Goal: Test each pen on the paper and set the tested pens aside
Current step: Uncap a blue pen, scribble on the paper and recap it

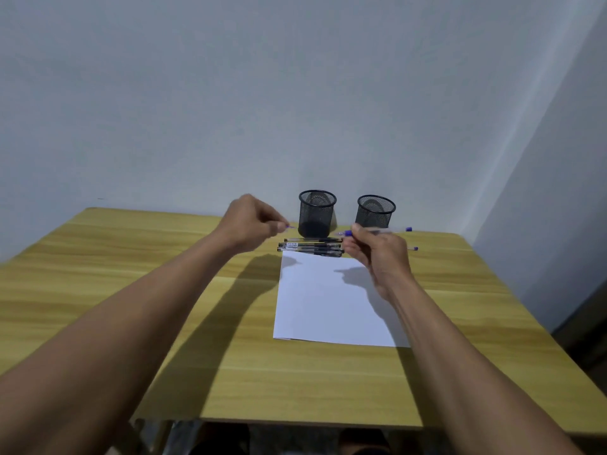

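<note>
Our right hand (377,254) grips a purple pen (377,230), our left hand (249,221) pinches what seems its cap (289,227); best we touch the tip lightly to the paper (328,300).

**Around My Work: Desk, Cups, Walls**

A yellow wood-grain desk (131,290) stretches before me, its far edge against a pale grey wall (295,93). Two black mesh cups stand upright near that edge, the left cup (317,213) and the right cup (375,211), side by side but apart. A side wall (558,192) closes the corner on my right, with a dark strip (584,330) at its foot that I cannot make out.
</note>
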A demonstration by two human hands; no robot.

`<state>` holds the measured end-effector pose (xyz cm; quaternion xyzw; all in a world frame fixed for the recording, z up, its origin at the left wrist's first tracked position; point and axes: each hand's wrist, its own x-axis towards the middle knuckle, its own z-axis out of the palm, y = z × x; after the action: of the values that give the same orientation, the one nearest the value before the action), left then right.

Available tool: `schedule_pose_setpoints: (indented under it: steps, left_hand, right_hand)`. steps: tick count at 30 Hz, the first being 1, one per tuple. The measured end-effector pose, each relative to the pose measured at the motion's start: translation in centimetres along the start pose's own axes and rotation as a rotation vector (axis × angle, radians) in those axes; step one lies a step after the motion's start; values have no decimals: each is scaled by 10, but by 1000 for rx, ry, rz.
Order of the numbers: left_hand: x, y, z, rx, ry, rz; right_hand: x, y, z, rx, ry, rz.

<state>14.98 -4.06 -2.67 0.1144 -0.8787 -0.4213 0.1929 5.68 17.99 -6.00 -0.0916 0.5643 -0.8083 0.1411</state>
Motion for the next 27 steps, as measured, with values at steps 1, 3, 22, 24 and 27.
schedule_pose_setpoints:
  steps: [1,3,22,24,27]
  left_hand:
    - [-1,-4,-3,-42,-14,-17]
    - [-5,-5,4,-119,-44,-50]
    - [3,-71,50,274,142,-178]
    - [3,-74,54,281,152,-186]
    - [0,-72,55,281,143,-202]
  right_hand:
    - [1,-1,-5,-49,-8,1]
    - [0,2,-5,-125,-54,3]
    - [-15,55,12,-405,-96,18]
    - [-16,55,10,-393,-94,14]
    - [-18,56,7,-384,-87,8]
